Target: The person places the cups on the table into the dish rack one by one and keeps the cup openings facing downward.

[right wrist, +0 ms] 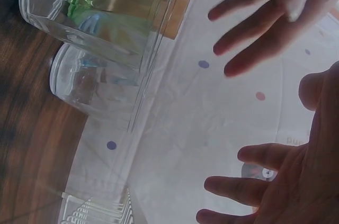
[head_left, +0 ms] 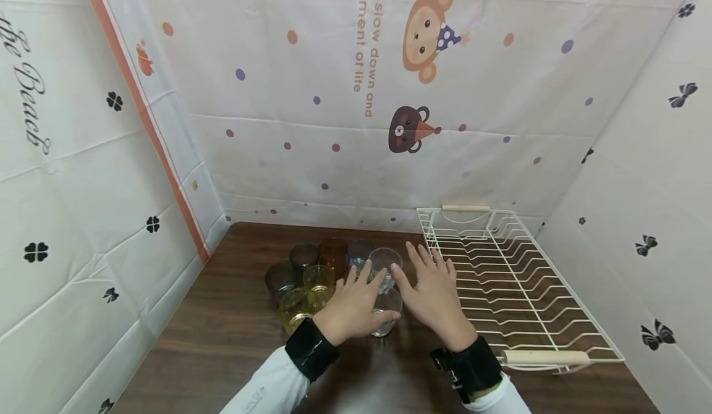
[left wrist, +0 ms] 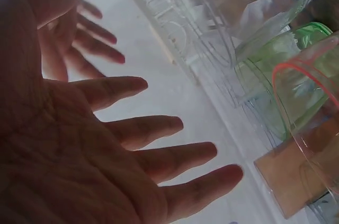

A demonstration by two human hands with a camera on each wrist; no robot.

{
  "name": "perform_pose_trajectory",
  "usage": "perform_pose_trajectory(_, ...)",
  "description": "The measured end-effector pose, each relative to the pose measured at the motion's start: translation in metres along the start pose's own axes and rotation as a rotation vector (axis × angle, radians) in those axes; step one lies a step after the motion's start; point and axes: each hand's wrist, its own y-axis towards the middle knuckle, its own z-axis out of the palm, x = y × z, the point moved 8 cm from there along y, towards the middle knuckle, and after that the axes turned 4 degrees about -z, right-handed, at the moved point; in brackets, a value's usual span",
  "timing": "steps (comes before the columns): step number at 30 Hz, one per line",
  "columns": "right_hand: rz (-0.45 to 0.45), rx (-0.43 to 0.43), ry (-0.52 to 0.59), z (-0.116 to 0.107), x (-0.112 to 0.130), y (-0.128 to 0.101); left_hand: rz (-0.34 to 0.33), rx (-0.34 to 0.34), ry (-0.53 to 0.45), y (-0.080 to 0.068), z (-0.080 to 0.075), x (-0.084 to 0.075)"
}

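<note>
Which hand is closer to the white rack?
The right hand. It hovers open just beside the white rack, at its left edge. The left hand is farther away, over the glasses.

White wire dish rack (head_left: 517,278), right.

A staged home-kitchen setting. A dark wood-grain worktop (head_left: 233,333) carries a white wire dish rack (head_left: 517,284) with wooden handles and a cluster of clear and tinted drinking glasses (head_left: 311,278). Printed cloth sheets (head_left: 345,92), bearing cartoon animals, dots and lettering, enclose the worktop on three sides as a makeshift booth.
</note>
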Motion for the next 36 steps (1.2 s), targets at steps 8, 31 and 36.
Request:
perform_pose_trajectory(8, 0.004, -0.03, 0.024, 0.002, -0.001, -0.002, 0.05, -0.064, 0.164, 0.008, 0.015, -0.02)
perform_pose_trajectory(31, 0.004, -0.077, 0.069, -0.001, -0.003, -0.006, 0.125, -0.097, 0.358, 0.018, 0.037, -0.029)
perform_pose_trajectory(36, 0.014, -0.11, 0.065, -0.006, -0.004, -0.002, 0.131, -0.153, 0.364, 0.014, 0.031, -0.032)
